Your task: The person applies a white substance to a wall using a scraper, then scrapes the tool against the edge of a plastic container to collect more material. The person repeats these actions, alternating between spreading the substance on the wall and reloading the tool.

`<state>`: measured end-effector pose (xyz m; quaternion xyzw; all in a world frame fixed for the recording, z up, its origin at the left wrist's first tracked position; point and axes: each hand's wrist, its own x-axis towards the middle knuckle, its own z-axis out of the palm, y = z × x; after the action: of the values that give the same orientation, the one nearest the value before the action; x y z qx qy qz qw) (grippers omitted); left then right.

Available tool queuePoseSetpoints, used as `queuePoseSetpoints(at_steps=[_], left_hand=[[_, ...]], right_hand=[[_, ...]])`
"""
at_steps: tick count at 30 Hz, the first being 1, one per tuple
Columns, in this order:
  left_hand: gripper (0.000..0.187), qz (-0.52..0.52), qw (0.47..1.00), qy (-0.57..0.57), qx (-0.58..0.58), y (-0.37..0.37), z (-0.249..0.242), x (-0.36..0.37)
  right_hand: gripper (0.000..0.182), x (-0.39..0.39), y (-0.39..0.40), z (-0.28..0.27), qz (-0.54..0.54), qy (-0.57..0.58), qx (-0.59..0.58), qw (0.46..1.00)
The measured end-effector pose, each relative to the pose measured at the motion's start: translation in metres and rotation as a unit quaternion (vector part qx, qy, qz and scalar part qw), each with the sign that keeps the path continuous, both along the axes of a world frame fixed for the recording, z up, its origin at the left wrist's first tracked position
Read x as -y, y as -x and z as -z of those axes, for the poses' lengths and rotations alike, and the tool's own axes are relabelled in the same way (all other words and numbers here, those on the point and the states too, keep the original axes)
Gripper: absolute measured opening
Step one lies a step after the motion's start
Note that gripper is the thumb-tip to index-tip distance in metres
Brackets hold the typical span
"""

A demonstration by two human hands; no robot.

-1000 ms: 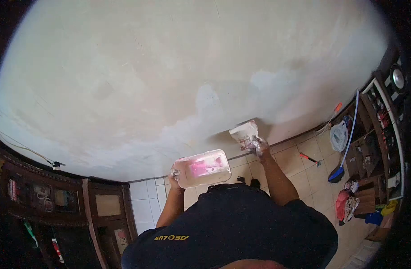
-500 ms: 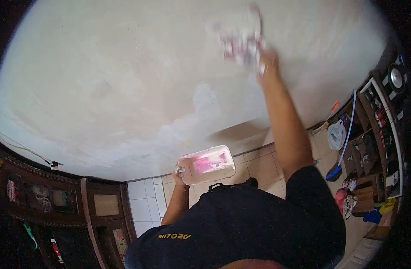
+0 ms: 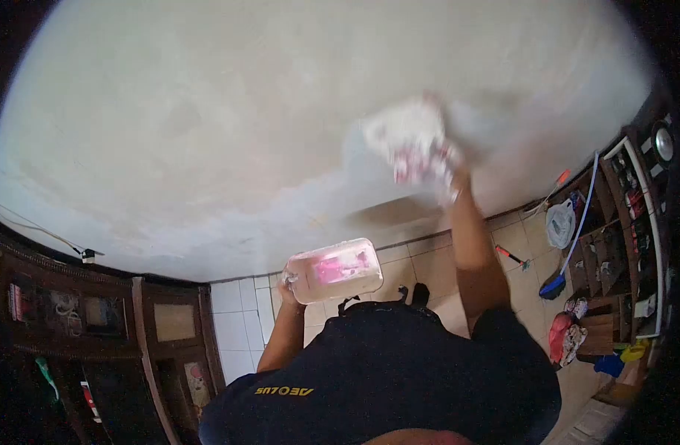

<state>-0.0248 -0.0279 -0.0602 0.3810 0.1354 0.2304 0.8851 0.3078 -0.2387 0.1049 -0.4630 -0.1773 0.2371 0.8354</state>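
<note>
A: Starting closest in, what is the person holding by the chest?

B: The left hand (image 3: 288, 285) is gripping the end of a translucent plastic tub with a pink smear inside (image 3: 332, 270), fingers closed round its rim. It is hanging level above the dark navy T-shirt with yellow lettering (image 3: 369, 371), clear of the wall.

A: And the other arm?

B: The right hand (image 3: 447, 172) is reaching up and clutching a wide, flat, paint-spattered white spreading blade (image 3: 405, 137). The blade is blurred, so I am not making out its edge, but it is lying against the pale plaster wall (image 3: 243, 111), and the fingers are clearly wrapped round its handle.

A: How much of the surface is looking covered?

B: Judging by tone, a lighter, greyer band (image 3: 295, 211) is running along the bottom of the wall and rising to where the blade is sitting. The large creamy area above and to the left is looking untreated, so I am reckoning most of the wall remains.

A: Anything beyond?

B: Beige floor tiles (image 3: 436, 267) are showing below the wall, with a red-handled tool (image 3: 512, 257) lying on them. Further right, a blue broom (image 3: 570, 252) is leaning by a dark wooden shelf unit crowded with items (image 3: 622, 222). A dark wooden cabinet (image 3: 132, 326) is standing at the left.
</note>
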Motion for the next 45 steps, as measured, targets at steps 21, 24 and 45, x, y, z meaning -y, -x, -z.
queuePoseSetpoints(at_steps=[21,24,45], left_hand=[[0.075,-0.025,0.997,-0.027,-0.065,0.003,0.005,-0.008],[0.082,-0.008,0.997,-0.038,-0.071,0.007,0.012,-0.01],[0.065,-0.009,0.998,-0.006,-0.06,0.0,0.006,-0.011]], right_hand=[[0.043,0.017,-0.002,0.187,-0.024,-0.04,-0.111,0.993],[0.057,0.006,-0.036,0.065,0.047,-0.131,-0.034,0.99],[0.051,0.077,0.006,0.164,0.063,-0.018,-0.145,0.987]])
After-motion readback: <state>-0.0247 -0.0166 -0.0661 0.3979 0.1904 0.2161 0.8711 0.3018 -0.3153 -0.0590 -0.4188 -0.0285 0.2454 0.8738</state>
